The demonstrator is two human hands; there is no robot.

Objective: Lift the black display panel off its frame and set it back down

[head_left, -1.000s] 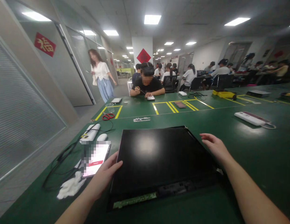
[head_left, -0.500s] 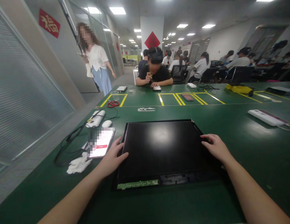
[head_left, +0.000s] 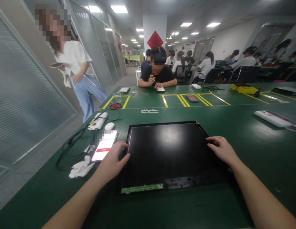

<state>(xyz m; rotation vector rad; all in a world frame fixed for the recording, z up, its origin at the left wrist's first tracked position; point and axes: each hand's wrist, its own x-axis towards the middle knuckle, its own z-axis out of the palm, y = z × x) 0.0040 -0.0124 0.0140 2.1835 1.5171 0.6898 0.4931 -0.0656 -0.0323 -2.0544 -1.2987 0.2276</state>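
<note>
The black screen (head_left: 167, 156) lies flat and face up on the green table (head_left: 186, 210) in front of the person, its long axis running left to right and the edge with the green circuit strip (head_left: 141, 188) pointing toward the person. At its left edge the left hand (head_left: 115, 159) has thumb and fingers apart, and at its right edge the right hand (head_left: 223, 149) does likewise, though I cannot tell whether either presses on it. Left of the screen are a lit phone (head_left: 105, 146), a white mouse (head_left: 109, 126) and a crumpled tissue (head_left: 81, 167).
</note>
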